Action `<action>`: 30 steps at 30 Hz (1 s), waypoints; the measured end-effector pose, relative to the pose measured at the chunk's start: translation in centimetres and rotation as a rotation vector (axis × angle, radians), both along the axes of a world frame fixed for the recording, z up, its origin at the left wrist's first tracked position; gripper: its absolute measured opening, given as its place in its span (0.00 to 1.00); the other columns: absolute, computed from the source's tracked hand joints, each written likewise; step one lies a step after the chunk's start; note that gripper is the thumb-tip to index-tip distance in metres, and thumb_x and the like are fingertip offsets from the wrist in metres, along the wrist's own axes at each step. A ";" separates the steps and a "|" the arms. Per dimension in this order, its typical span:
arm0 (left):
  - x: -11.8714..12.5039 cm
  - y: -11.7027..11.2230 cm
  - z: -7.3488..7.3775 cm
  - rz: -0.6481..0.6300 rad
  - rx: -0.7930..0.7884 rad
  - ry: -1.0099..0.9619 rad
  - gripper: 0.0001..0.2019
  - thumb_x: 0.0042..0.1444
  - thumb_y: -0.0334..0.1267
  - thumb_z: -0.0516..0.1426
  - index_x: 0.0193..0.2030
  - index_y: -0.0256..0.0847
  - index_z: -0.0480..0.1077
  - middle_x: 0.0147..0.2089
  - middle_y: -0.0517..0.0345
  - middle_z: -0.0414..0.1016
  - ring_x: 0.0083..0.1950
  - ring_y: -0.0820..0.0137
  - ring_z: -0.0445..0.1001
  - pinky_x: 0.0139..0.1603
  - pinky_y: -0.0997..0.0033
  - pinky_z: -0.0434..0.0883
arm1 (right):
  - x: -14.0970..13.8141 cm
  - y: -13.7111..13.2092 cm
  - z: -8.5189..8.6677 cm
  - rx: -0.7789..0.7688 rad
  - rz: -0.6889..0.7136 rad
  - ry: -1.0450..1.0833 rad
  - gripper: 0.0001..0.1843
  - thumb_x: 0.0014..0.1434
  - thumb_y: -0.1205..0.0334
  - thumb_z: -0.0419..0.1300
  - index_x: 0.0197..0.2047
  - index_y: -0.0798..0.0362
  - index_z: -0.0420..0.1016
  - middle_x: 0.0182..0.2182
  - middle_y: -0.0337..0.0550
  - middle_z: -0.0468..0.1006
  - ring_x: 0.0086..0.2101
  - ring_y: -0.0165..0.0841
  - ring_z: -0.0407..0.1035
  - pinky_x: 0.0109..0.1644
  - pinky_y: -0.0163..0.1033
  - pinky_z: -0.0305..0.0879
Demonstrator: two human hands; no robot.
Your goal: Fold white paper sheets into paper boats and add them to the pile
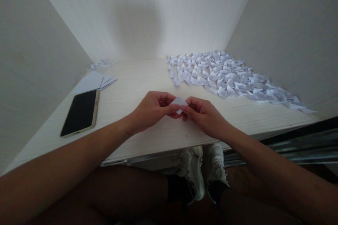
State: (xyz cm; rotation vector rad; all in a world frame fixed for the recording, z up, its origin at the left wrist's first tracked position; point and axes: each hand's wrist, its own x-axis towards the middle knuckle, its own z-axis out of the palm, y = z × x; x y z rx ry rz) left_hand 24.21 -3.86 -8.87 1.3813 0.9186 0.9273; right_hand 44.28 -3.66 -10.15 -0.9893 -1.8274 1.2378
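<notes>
A small folded piece of white paper (179,101) is pinched between my two hands, a little above the front part of the white tabletop (142,77). My left hand (155,109) grips its left side, thumb on the near face and fingers behind. On the right side, the thumb and fingers of my right hand (202,114) close on it in the same way. Its upper corner points away from me. Beyond my right hand, many small folded paper pieces (227,74) lie in rough rows toward the back right.
At the left lies a phone (80,112) with a dark screen. Behind it are flat white paper sheets (91,81), with paper scraps (101,64) in the back left corner. Pale walls (185,14) enclose the back and sides. My shoes (192,172) show below the front edge.
</notes>
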 end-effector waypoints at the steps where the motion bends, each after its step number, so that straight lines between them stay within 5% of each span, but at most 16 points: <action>1: 0.0 0.0 -0.1 0.017 0.017 -0.001 0.13 0.53 0.38 0.70 0.41 0.32 0.78 0.33 0.54 0.82 0.33 0.71 0.82 0.38 0.72 0.82 | -0.1 0.0 -0.1 -0.011 -0.016 0.038 0.11 0.65 0.55 0.63 0.35 0.53 0.74 0.27 0.39 0.78 0.29 0.30 0.71 0.33 0.37 0.64; 5: 0.5 -0.3 -0.6 0.083 0.143 0.009 0.16 0.51 0.32 0.70 0.44 0.37 0.70 0.26 0.67 0.75 0.28 0.71 0.81 0.31 0.74 0.80 | -0.3 0.0 -0.6 -0.011 -0.093 0.225 0.13 0.59 0.55 0.69 0.41 0.51 0.72 0.27 0.35 0.77 0.27 0.30 0.73 0.29 0.37 0.66; 10: 1.0 -0.8 -0.7 0.174 0.258 0.002 0.11 0.52 0.33 0.68 0.39 0.38 0.70 0.30 0.63 0.77 0.28 0.72 0.82 0.30 0.75 0.80 | -0.6 -0.3 -0.6 0.049 -0.120 0.328 0.12 0.60 0.62 0.67 0.45 0.49 0.71 0.24 0.30 0.73 0.26 0.30 0.75 0.32 0.39 0.71; 22: 0.9 -0.6 -0.7 0.213 0.193 -0.064 0.10 0.53 0.32 0.68 0.40 0.35 0.76 0.35 0.56 0.83 0.32 0.69 0.84 0.35 0.70 0.83 | -0.6 0.0 -0.7 0.057 -0.163 0.308 0.08 0.59 0.61 0.68 0.41 0.51 0.75 0.28 0.35 0.77 0.27 0.28 0.75 0.32 0.39 0.71; 30: 0.8 -0.4 -0.9 0.116 0.079 -0.100 0.10 0.53 0.34 0.68 0.41 0.35 0.78 0.34 0.56 0.83 0.33 0.67 0.84 0.38 0.68 0.84 | -0.2 0.1 -0.3 -0.022 -0.143 0.308 0.09 0.53 0.56 0.73 0.33 0.51 0.81 0.28 0.38 0.81 0.27 0.29 0.75 0.35 0.39 0.74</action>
